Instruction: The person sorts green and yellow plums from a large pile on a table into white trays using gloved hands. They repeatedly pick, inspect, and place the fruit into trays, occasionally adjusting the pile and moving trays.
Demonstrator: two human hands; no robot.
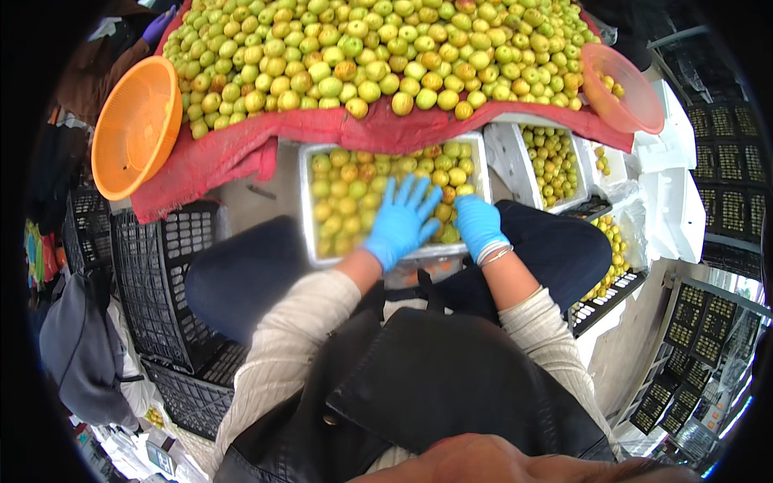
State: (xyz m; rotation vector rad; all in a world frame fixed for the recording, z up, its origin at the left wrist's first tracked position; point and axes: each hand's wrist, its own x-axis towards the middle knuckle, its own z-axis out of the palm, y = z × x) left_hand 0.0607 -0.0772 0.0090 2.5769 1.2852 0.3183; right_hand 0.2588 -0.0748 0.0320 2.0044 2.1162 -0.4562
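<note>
Small round yellow-green fruits, some with reddish-brown patches, fill a white foam box between the person's knees. My left hand, in a blue glove, lies over the fruits near the middle of the box with its fingers spread, palm down. At the box's right side is my right hand, also blue-gloved, its fingers curled down by the fruits; whether it holds one is hidden. Beyond the box, a large heap of the same fruits lies on a red cloth, whose edge hangs over the box's far side.
An orange plastic basket stands left of the heap, a pink plastic bowl with a few fruits right. Another foam box holds fruits at the right. Black plastic crates stand at the left. A purple-gloved hand of another person shows upper left.
</note>
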